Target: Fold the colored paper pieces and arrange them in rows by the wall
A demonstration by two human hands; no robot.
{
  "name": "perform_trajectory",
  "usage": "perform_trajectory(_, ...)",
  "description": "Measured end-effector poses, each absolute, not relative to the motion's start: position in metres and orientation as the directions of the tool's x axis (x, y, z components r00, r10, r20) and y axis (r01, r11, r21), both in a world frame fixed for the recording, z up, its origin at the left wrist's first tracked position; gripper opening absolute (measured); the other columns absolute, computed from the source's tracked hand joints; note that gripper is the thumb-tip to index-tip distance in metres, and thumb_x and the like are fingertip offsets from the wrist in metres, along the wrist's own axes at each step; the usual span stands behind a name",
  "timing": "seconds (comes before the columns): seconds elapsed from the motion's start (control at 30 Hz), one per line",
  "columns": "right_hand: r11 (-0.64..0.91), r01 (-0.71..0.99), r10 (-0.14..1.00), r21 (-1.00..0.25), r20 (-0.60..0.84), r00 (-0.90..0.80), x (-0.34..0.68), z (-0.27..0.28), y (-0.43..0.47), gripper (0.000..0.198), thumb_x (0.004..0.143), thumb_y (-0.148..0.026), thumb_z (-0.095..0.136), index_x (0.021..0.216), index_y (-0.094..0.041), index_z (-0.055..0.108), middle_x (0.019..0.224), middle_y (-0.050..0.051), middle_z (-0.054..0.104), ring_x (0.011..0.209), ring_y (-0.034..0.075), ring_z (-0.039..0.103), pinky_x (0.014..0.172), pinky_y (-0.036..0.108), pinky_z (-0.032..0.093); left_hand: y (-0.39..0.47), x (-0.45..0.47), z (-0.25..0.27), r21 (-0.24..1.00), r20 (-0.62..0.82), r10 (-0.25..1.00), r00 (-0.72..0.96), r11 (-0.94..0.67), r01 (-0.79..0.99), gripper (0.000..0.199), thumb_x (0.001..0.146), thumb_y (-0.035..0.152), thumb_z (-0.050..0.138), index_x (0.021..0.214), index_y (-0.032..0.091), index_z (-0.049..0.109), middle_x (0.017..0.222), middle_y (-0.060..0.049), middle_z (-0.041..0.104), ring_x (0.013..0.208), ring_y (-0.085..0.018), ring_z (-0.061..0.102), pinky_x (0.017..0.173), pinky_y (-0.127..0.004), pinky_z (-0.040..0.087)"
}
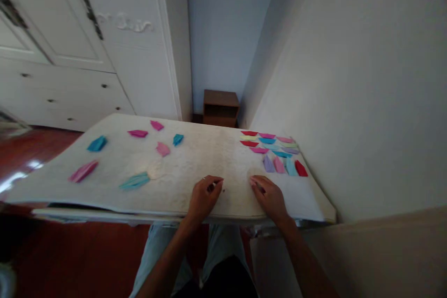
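My left hand rests at the table's near edge, its fingers curled in and thumb near the index finger. Across from it, my right hand is bent in a similar pinch. Whatever either hand holds, if anything, is too small or hidden to make out. Beyond my right hand, folded paper pieces stand in close rows on a white sheet; the nearest row has a lilac piece, a pink one, a pale blue one and a red one. Left of my left hand lies a light teal folded piece.
More folded pieces lie scattered on the pale table: a magenta one, a blue one, a pink one. A wall borders the right side. A white wardrobe and a brown box-like stand are behind.
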State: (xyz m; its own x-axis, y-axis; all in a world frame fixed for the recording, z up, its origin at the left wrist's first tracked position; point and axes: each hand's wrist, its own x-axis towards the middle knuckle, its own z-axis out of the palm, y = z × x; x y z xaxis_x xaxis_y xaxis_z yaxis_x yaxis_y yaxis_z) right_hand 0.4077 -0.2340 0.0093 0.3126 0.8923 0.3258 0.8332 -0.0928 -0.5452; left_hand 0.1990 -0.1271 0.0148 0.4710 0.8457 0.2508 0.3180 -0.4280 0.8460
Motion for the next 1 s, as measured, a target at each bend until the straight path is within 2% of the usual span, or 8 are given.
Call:
perform_trajectory(0.07,-0.059,0.807,0.889,-0.588,0.337,0.311,0.406,0.006,-0.235,0.035,0.092,-0.041,0.045,0.101,-0.020,0.071,0.106,0.009,0.071,0.098,0.022,0.065,0.089,0.037,0.051,-0.119,0.181,0.020,0.872,0.266,0.855,0.444,-0.410,0.267,0.021,0.086,0.028,0.053,0.088,0.018,0.071,0.077,-0.003,0.070,0.064,-0.013,0.059,0.060,-0.023,0.046)
perform_trajectory(0.17,-0.077,0.760,0.871,-0.645,0.328,0.366,0.410,0.004,-0.238,0.037,0.089,-0.048,0.049,0.094,-0.019,0.071,0.101,0.009,0.072,0.093,0.024,0.066,0.086,0.037,0.052,-0.100,0.133,0.027,0.820,0.321,0.879,0.353,-0.444,0.361,0.023,0.087,0.029,0.052,0.091,0.017,0.070,0.080,-0.004,0.068,0.064,-0.012,0.059,0.060,-0.023,0.046)
perform_trajectory(0.27,-0.127,0.728,0.856,-0.673,0.296,0.423,0.416,0.002,-0.240,0.040,0.085,-0.053,0.052,0.091,-0.019,0.072,0.095,0.009,0.073,0.087,0.024,0.068,0.081,0.034,0.054,-0.079,0.071,0.028,0.694,0.354,0.902,0.247,-0.430,0.577,0.028,0.087,0.033,0.052,0.103,0.016,0.067,0.096,-0.008,0.068,0.074,-0.016,0.062,0.069,-0.028,0.050)
perform_trajectory(0.33,-0.149,0.728,0.851,-0.670,0.288,0.439,0.417,0.002,-0.241,0.043,0.081,-0.057,0.053,0.088,-0.019,0.073,0.093,0.008,0.074,0.085,0.025,0.068,0.079,0.034,0.054,-0.067,0.034,0.026,0.544,0.362,0.913,0.189,-0.371,0.752,0.035,0.082,0.035,0.060,0.110,0.015,0.066,0.108,-0.012,0.066,0.094,-0.024,0.062,0.086,-0.037,0.048)
perform_trajectory(0.4,-0.177,0.731,0.846,-0.659,0.278,0.455,0.417,0.002,-0.242,0.046,0.078,-0.060,0.054,0.087,-0.020,0.073,0.092,0.008,0.074,0.083,0.026,0.068,0.078,0.034,0.054,-0.058,0.007,0.022,0.443,0.327,0.926,0.189,-0.327,0.835,0.043,0.077,0.039,0.066,0.113,0.015,0.065,0.114,-0.014,0.066,0.103,-0.030,0.059,0.092,-0.044,0.045)
perform_trajectory(0.47,-0.215,0.728,0.836,-0.651,0.262,0.482,0.417,0.003,-0.242,0.049,0.075,-0.064,0.055,0.086,-0.020,0.074,0.091,0.008,0.074,0.082,0.027,0.068,0.077,0.035,0.054,-0.052,-0.009,0.018,0.418,0.290,0.936,0.199,-0.311,0.853,0.046,0.075,0.041,0.069,0.114,0.016,0.066,0.116,-0.014,0.065,0.106,-0.032,0.058,0.094,-0.045,0.044)
perform_trajectory(0.73,-0.316,0.709,0.806,-0.630,0.215,0.551,0.415,0.006,-0.242,0.055,0.069,-0.070,0.054,0.085,-0.021,0.074,0.096,0.008,0.074,0.090,0.032,0.067,0.084,0.040,0.052,-0.045,-0.021,0.017,0.633,0.240,0.945,0.221,-0.325,0.703,0.044,0.072,0.032,0.071,0.112,0.014,0.067,0.097,-0.009,0.065,0.092,-0.024,0.061,0.086,-0.037,0.047)
perform_trajectory(1.0,-0.345,0.714,0.796,-0.609,0.213,0.567,0.415,0.006,-0.244,0.055,0.069,-0.068,0.054,0.087,-0.020,0.073,0.096,0.009,0.074,0.091,0.033,0.067,0.086,0.042,0.051,-0.050,-0.021,0.018,0.855,0.213,0.961,0.178,-0.271,0.442,0.043,0.072,0.032,0.069,0.112,0.019,0.064,0.094,-0.004,0.060,0.071,-0.014,0.060,0.065,-0.027,0.049)
